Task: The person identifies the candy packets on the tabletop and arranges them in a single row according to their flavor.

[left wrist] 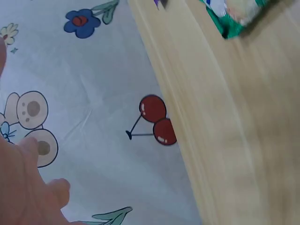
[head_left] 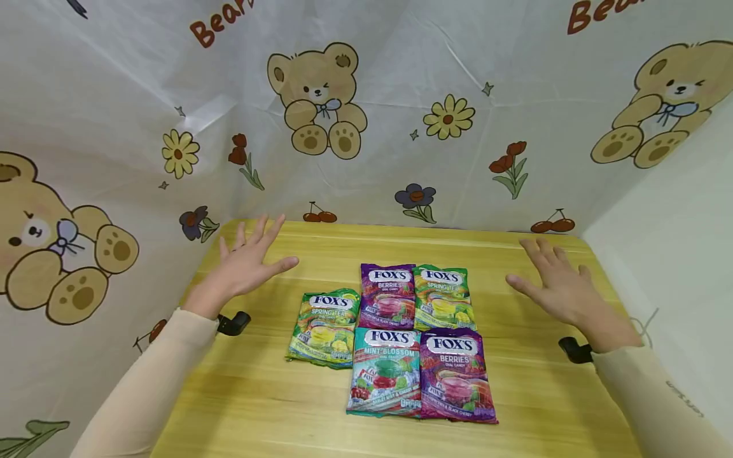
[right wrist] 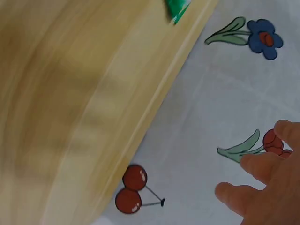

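Observation:
Several bags of Fox's candy lie flat, label up, near the middle of the wooden table. In the back row are a purple Berries bag [head_left: 387,296] and a green Spring Tea bag [head_left: 443,298]. In front of them lie a teal Mint Blossom bag [head_left: 385,372] and a second purple Berries bag [head_left: 458,375]. Another green Spring Tea bag [head_left: 325,328] sits at the left, slightly tilted. My left hand [head_left: 246,261] is raised left of the bags, fingers spread and holding nothing. On the right, my right hand [head_left: 558,286] is also raised, with extended fingers and nothing held.
The yellow wooden table [head_left: 275,407] meets a white sheet [head_left: 389,184] printed with bears, flowers and cherries at its back and left edges. A plain white wall [head_left: 676,235] stands on the right, with a thin cable [head_left: 647,324] near the right wrist.

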The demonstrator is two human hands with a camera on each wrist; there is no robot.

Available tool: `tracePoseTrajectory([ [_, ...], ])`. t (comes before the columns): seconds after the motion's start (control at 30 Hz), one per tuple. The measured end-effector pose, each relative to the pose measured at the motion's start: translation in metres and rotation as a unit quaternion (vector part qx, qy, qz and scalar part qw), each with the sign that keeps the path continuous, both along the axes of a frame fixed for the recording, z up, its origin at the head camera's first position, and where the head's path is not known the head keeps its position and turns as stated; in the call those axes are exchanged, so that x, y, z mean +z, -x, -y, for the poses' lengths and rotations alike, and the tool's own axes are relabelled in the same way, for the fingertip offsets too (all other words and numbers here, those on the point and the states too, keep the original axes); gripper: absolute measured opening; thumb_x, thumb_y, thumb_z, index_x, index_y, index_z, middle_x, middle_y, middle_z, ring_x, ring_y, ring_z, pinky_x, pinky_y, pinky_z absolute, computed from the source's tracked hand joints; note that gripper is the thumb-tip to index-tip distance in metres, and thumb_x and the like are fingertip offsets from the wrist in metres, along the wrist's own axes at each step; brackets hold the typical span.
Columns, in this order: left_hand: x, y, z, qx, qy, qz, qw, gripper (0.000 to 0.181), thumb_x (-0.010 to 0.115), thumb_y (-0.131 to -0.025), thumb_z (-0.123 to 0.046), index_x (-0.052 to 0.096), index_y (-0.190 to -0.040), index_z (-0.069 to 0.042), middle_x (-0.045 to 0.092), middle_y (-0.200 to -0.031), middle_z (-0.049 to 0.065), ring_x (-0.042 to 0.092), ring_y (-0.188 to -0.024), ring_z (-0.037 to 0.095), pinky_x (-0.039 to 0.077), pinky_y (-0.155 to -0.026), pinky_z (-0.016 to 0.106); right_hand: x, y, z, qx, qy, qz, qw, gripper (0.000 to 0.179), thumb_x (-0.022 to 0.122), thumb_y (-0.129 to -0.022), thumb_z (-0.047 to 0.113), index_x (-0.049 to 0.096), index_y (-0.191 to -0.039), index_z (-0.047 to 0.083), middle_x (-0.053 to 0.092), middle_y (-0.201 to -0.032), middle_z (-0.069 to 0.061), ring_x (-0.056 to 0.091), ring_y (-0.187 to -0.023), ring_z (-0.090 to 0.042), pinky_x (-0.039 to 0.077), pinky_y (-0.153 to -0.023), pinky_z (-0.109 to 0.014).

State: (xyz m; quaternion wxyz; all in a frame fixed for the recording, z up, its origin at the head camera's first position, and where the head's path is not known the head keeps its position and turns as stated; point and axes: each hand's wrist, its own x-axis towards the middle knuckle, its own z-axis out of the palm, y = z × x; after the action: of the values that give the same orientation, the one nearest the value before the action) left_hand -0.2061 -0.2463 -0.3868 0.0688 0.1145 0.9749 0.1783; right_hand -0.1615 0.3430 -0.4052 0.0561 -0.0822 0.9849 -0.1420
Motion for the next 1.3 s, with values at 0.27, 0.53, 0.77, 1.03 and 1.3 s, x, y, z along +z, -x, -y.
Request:
tracePoseTrajectory([
  [0.27, -0.025, -0.017, -0.001, 0.013, -0.121, 0.029, 0.9922, 0.087, 0.045, -0.099, -0.072, 0.003, -0.166, -0.036, 0.011, -0.174, 0.010, 0.017, -0.156, 0.049, 0.014, -0.120, 0.078, -0.003, -0.020, 0.029, 0.007, 0.101, 0.021, 0.9947, 0.079, 0.044, -0.107, 0.056, 0.010, -0.168, 0.018, 0.025, -0.166, -0.030, 0.029, -0.145, -0.062, 0.026, -0.110, -0.081],
  [0.53, -0.047, -0.036, -0.006, 0.047, -0.202, 0.048, 0.9772, 0.080, 0.051, -0.100, -0.067, 0.027, -0.164, -0.025, 0.037, -0.165, 0.015, 0.046, -0.142, 0.048, 0.046, -0.107, 0.069, -0.015, -0.032, 0.062, 0.023, 0.179, 0.014, 0.9835, 0.066, 0.042, -0.109, 0.050, 0.028, -0.163, 0.015, 0.047, -0.155, -0.025, 0.046, -0.139, -0.052, 0.041, -0.107, -0.074],
  [0.77, -0.067, -0.046, -0.010, 0.056, -0.252, 0.065, 0.9640, 0.076, 0.054, -0.100, -0.065, 0.035, -0.161, -0.025, 0.045, -0.160, 0.015, 0.053, -0.136, 0.047, 0.051, -0.105, 0.064, -0.027, -0.032, 0.085, 0.026, 0.224, 0.017, 0.9740, 0.061, 0.043, -0.110, 0.046, 0.035, -0.160, 0.012, 0.054, -0.150, -0.024, 0.054, -0.134, -0.049, 0.044, -0.106, -0.072],
  [1.03, -0.083, -0.053, -0.017, 0.066, -0.278, 0.078, 0.9553, 0.073, 0.055, -0.101, -0.061, 0.038, -0.160, -0.021, 0.047, -0.158, 0.016, 0.054, -0.135, 0.048, 0.048, -0.109, 0.063, -0.045, -0.034, 0.115, 0.016, 0.258, 0.032, 0.9654, 0.056, 0.043, -0.111, 0.045, 0.044, -0.156, 0.012, 0.059, -0.146, -0.022, 0.059, -0.130, -0.046, 0.048, -0.104, -0.069],
  [1.3, -0.097, -0.062, -0.019, 0.076, -0.307, 0.101, 0.9432, 0.072, 0.056, -0.102, -0.057, 0.038, -0.160, -0.018, 0.046, -0.159, 0.016, 0.056, -0.133, 0.046, 0.057, -0.098, 0.053, -0.059, -0.035, 0.140, 0.008, 0.347, 0.067, 0.9355, 0.053, 0.043, -0.111, 0.043, 0.049, -0.152, 0.011, 0.065, -0.138, -0.020, 0.071, -0.113, -0.036, 0.058, -0.098, -0.056],
])
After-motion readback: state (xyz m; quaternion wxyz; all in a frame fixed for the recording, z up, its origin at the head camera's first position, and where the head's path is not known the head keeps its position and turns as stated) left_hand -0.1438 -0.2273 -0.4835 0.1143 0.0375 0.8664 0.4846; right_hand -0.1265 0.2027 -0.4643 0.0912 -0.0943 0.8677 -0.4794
